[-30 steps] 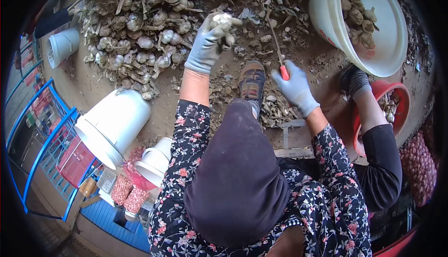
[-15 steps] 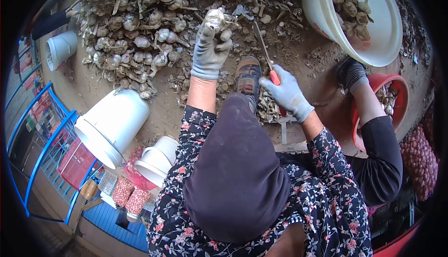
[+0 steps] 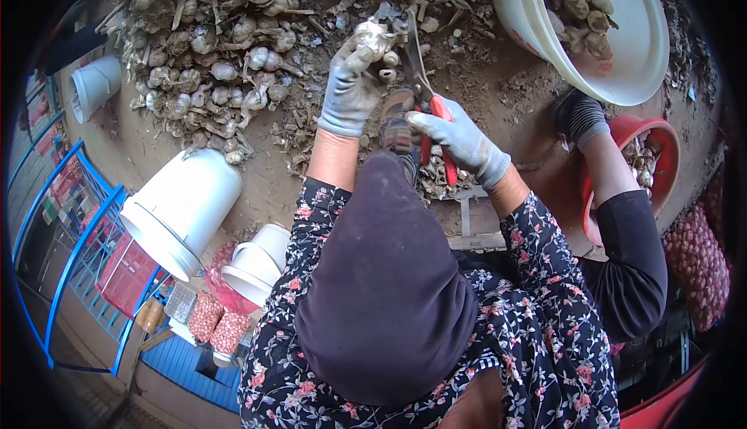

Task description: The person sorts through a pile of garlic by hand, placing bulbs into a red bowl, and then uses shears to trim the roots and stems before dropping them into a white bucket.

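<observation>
In a grey-white glove, my left hand point(image 3: 348, 93) is closed around a whitish garlic bulb point(image 3: 373, 37), with a couple of small cloves or stem ends below it. My right hand point(image 3: 461, 142), gloved alike, grips red-handled shears point(image 3: 420, 67). Their long blades point away from me and lie right beside the bulb's right side. One red handle sits under the thumb and another hangs below the palm. A large garlic pile point(image 3: 222, 71) with dry stems lies left of my left hand.
A tilted white tub point(image 3: 646, 47) with garlic stands at upper right, a red basin point(image 3: 665, 172) with garlic below it. White buckets point(image 3: 187, 203) lie at left near a blue metal railing point(image 3: 70, 250). Scraps cover the ground. A net sack point(image 3: 696, 273) stands far right.
My right hand has moved up and left, bringing the shears beside the garlic bulb. The shears' handles have spread apart. My left hand still holds the bulb, at nearly the same place.
</observation>
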The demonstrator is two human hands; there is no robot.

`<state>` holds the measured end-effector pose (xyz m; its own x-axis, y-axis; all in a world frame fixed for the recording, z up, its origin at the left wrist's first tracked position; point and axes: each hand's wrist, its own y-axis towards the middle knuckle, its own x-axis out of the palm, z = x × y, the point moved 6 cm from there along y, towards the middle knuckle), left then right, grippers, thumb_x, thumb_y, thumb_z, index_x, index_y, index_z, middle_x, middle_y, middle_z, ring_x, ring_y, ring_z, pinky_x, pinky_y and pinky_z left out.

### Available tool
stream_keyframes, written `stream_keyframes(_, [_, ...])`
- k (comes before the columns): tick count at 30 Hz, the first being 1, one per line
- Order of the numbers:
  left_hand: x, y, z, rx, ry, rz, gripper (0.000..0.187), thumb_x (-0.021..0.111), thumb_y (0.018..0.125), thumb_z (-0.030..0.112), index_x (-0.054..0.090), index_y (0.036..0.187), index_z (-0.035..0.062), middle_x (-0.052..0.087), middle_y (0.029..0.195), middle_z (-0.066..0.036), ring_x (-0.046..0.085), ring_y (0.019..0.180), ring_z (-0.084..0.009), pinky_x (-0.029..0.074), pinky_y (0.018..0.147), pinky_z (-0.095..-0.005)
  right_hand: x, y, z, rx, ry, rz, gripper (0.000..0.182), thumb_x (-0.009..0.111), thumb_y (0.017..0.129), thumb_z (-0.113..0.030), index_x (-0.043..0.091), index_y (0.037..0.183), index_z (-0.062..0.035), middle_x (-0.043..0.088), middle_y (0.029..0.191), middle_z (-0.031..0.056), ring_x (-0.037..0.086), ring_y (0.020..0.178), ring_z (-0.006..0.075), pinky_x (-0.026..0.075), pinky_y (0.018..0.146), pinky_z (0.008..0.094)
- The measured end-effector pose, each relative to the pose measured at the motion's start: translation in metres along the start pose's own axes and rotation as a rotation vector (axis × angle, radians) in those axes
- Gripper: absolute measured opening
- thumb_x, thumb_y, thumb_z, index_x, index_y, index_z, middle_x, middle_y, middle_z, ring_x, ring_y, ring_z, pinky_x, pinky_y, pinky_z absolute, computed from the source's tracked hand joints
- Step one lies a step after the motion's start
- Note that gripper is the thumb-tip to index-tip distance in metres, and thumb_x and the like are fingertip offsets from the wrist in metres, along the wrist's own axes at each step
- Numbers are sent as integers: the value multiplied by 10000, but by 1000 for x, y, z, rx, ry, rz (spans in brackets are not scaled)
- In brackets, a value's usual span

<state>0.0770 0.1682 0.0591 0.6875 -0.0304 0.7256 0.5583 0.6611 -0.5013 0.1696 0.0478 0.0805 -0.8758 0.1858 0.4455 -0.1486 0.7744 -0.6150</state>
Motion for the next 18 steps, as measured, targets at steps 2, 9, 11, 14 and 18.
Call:
stream_keyframes(2, [8, 3, -6, -56, 23, 1, 266, 638, 832, 103, 571, 1085, 57, 618, 909, -47, 604, 758, -148, 499, 587, -242, -10, -7, 0, 100, -82, 72, 205, 606, 887, -256, 529, 891, -66, 507, 707, -13, 475, 615, 57, 434, 577, 244])
stream_keyframes(9, [153, 23, 8, 128, 816, -429, 809, 736, 671, 59, 321, 1363, 9, 498, 1203, -109, 605, 800, -133, 508, 668, -229, -25, -22, 40, 216, 431, 162, 155, 582, 891, -186, 498, 796, -96, 429, 634, -43, 416, 494, 70, 396, 457, 251])
stream_keyframes(11, [116, 73, 27, 356, 1388, -172, 665, 724, 723, 157, 391, 1267, -30, 553, 1138, -213, 645, 853, -219, 532, 682, -341, -22, -21, 35, 206, 431, 171, 161, 590, 887, -194, 501, 795, -97, 436, 638, -41, 423, 496, 74, 402, 463, 255])
stream_keyframes(14, [44, 139, 6, 449, 2159, 109, 423, 572, 806, 103, 438, 1193, -2, 447, 1247, -232, 618, 937, -379, 519, 789, -463, -24, -17, 38, 219, 418, 231, 176, 615, 871, -220, 515, 805, -92, 467, 651, -33, 452, 509, 85, 416, 476, 261])
stream_keyframes(18, [16, 151, 10, 249, 2287, 272, 430, 571, 795, 52, 452, 1208, 76, 376, 1308, -222, 615, 972, -383, 520, 787, -485, -34, -15, 44, 257, 287, 280, 186, 612, 871, -243, 516, 814, -94, 476, 663, -28, 460, 553, 90, 416, 517, 257])
